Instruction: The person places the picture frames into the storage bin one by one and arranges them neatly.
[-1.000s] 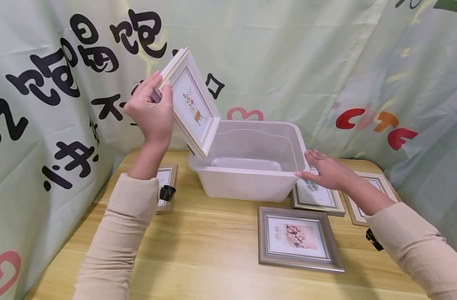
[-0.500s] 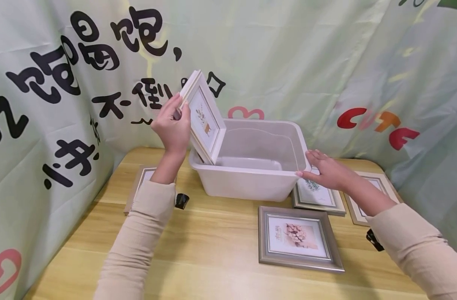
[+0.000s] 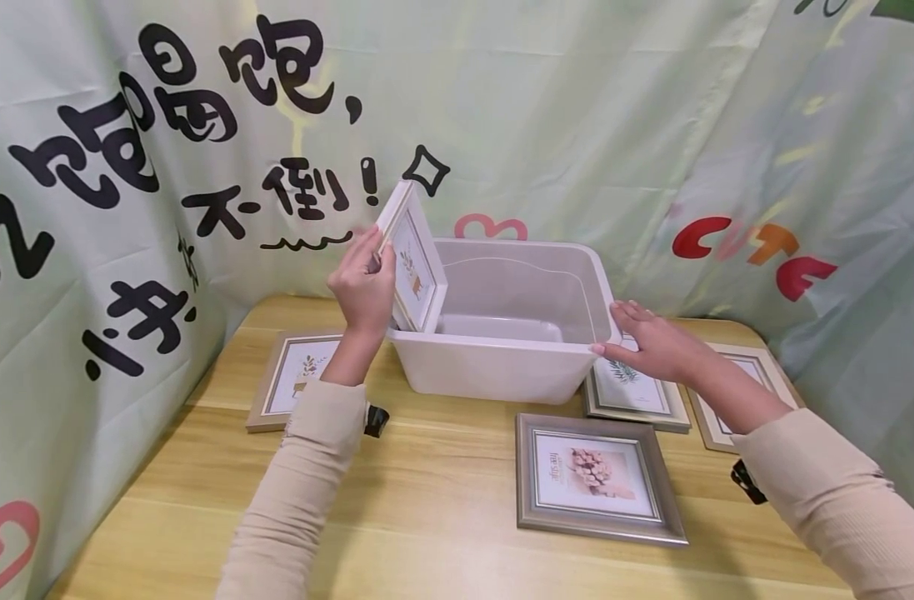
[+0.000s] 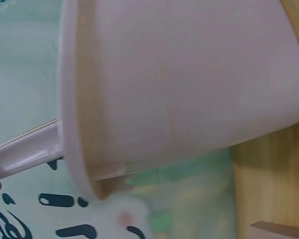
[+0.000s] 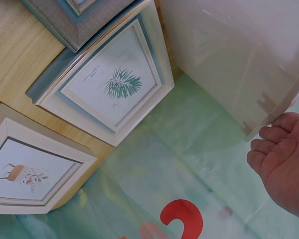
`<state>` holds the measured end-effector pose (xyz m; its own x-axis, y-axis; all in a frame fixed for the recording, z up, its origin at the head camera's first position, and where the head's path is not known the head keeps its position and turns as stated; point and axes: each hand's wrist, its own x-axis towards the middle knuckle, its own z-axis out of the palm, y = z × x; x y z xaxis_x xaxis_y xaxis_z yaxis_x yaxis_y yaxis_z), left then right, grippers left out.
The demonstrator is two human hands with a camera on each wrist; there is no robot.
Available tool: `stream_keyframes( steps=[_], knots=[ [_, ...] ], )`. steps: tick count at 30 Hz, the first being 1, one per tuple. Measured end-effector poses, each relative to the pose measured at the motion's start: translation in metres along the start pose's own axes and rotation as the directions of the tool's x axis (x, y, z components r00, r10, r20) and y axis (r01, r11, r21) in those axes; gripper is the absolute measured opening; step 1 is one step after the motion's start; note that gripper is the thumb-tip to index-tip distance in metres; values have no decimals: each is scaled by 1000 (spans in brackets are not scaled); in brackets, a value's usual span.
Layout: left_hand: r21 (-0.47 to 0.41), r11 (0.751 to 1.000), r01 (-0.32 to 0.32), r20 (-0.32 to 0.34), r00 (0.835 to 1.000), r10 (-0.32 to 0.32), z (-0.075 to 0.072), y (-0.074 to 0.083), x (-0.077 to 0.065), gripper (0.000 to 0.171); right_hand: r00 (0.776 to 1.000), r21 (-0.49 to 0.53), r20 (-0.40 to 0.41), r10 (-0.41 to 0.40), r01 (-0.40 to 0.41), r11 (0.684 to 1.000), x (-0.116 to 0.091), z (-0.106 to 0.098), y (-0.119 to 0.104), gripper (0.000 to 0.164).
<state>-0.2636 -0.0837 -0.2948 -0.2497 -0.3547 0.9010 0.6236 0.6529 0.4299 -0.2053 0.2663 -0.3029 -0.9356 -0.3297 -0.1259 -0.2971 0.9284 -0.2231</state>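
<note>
My left hand (image 3: 364, 287) grips a white picture frame (image 3: 417, 262) by its left edge, thumb on the front side. The frame bears a potted-plant print and leans at a slant, its lower end inside the left end of a pale grey plastic bin (image 3: 501, 367). In the left wrist view the frame's edge (image 4: 27, 151) shows just past the bin's rim. At the opposite end, my right hand (image 3: 651, 343) rests on the bin's right rim with fingers extended. From the right wrist view, the fingertips (image 5: 279, 133) are right at that rim.
On the wooden table (image 3: 427, 517) lie a bronze-grey frame with a pink flower print (image 3: 599, 479), a leaf-print frame (image 3: 636, 392), a cream frame (image 3: 741, 367) at far right, and a tan frame (image 3: 277, 392) at left. A printed curtain (image 3: 561, 108) hangs behind.
My left hand has moved right and down with the white picture frame, whose lower end is now deeper in the bin. The right hand and the bin stay in place.
</note>
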Motion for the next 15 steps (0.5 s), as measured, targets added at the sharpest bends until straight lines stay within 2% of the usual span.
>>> stream_keyframes(
  steps=[15],
  knots=[
    [28, 998, -59, 45, 997, 57, 4, -24, -35, 14, 1000, -1, -3, 5, -5, 1000, 1, 1, 0, 88]
  ],
)
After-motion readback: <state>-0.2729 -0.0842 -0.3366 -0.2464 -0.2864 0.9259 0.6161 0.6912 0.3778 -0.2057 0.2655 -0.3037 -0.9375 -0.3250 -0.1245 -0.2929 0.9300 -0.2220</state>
